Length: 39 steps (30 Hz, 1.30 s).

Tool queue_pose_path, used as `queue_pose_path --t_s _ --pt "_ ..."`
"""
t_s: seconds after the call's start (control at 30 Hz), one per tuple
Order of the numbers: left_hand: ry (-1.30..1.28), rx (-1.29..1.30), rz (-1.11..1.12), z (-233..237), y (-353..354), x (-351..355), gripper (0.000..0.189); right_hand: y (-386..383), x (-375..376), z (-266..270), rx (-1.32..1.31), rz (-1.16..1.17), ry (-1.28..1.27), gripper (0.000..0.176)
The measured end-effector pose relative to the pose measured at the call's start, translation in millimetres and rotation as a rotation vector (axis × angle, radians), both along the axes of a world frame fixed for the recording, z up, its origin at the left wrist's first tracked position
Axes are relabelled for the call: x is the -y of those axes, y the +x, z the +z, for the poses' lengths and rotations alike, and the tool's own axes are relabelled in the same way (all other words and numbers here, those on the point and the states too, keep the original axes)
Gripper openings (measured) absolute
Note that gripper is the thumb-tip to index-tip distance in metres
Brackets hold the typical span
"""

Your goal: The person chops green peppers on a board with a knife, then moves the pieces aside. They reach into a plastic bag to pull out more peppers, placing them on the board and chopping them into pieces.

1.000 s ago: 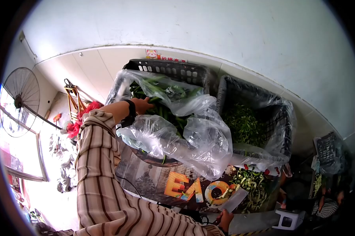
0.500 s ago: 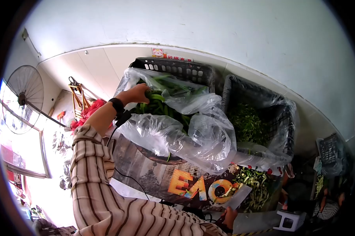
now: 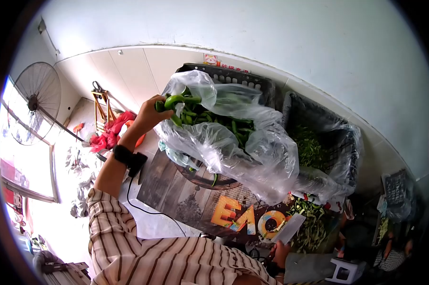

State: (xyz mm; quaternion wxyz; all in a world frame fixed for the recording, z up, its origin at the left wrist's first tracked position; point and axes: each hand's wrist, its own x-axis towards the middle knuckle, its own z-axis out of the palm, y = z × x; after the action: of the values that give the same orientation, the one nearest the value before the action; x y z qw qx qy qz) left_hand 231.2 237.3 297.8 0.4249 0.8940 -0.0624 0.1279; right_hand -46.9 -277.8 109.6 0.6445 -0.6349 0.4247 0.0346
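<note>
My left hand (image 3: 152, 114) is closed around a few long green peppers (image 3: 177, 100) at the left end of a black crate (image 3: 224, 71). More green peppers (image 3: 209, 116) lie in the clear plastic bag (image 3: 214, 147) lining that crate. Low in the view, my right hand (image 3: 281, 251) grips a knife, its broad blade (image 3: 290, 229) pointing up and right over the printed board (image 3: 171, 190). Chopped green pieces (image 3: 311, 232) are piled to the right of the blade. One loose pepper (image 3: 215, 180) hangs below the bag's edge.
A second lined crate (image 3: 349, 161) of cut greens (image 3: 309, 145) stands to the right. The fan (image 3: 34, 102) and a red bag (image 3: 112, 130) are at the left. A white stool (image 3: 345, 270) stands bottom right, near another person's hands (image 3: 408, 247). A black cable (image 3: 152, 212) runs from my left wrist.
My left hand has come up and left from inside the bag to its edge, with peppers in its grip. The bag's left side has lifted. My right hand keeps holding the knife.
</note>
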Motion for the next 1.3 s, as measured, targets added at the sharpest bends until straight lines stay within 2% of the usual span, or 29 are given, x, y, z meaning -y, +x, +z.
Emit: queue_pose_path --t_s 0.1,0.23,0.3,0.37,0.53,0.63,0.7,0.8,0.9,0.97,1.0,1.07,1.17,1.3 --pt "-0.027 -0.033 0.035 2.5 -40.8 1.7 0.023 -3.6 -0.9 -4.6 -0.018 0.005 -0.001 0.023" --pt "-0.226 0.081 0.037 -9.7 -89.6 6.1 0.021 -9.1 -2.5 -6.7 0.017 0.026 -0.001 0.020" --pt "-0.298 0.026 0.086 -15.7 -119.3 11.6 0.022 -13.8 -2.0 -9.3 0.019 0.025 0.010 0.018" --pt "-0.123 0.145 0.094 -20.3 -142.4 20.3 0.025 -18.4 1.1 -17.8 0.041 0.038 0.018 0.016" --pt "-0.115 0.036 0.112 -46.1 -180.4 51.5 0.027 -26.1 11.3 -30.3 -0.011 0.074 0.080 0.013" --pt "0.016 -0.051 -0.030 -80.7 -187.6 65.3 0.031 -28.4 11.9 -34.1 -0.001 0.067 0.068 0.015" --pt "-0.082 -0.152 -0.063 -116.2 -185.1 80.0 0.034 -29.5 13.5 -34.0 -0.012 0.056 0.064 0.016" --pt "-0.068 -0.238 -0.090 -165.6 -172.1 95.2 0.037 -34.9 9.6 -30.7 -0.007 0.104 0.025 0.017" --pt "-0.016 -0.114 -0.207 -188.8 -152.8 127.6 0.039 -34.9 11.4 -22.3 0.018 0.108 -0.009 0.018" --pt "0.003 -0.105 -0.330 -208.2 -143.2 147.0 0.052 -34.2 9.2 -19.1 -0.026 0.083 -0.047 0.023" --pt "0.000 -0.105 -0.328 -209.1 -141.7 157.4 0.052 -34.9 11.2 -20.4 -0.026 0.085 -0.049 0.023" --pt "0.046 -0.112 -0.319 -210.3 -139.0 175.3 0.067 -36.0 16.3 -23.8 -0.068 0.091 -0.036 0.017" --pt "0.013 -0.191 -0.248 -215.0 -135.5 176.4 0.076 -38.2 18.9 -22.4 -0.029 0.063 0.003 0.016" --pt "0.068 -0.217 -0.159 -222.5 -147.6 156.9 0.074 -36.5 23.6 -26.3 -0.027 0.064 0.012 0.016"
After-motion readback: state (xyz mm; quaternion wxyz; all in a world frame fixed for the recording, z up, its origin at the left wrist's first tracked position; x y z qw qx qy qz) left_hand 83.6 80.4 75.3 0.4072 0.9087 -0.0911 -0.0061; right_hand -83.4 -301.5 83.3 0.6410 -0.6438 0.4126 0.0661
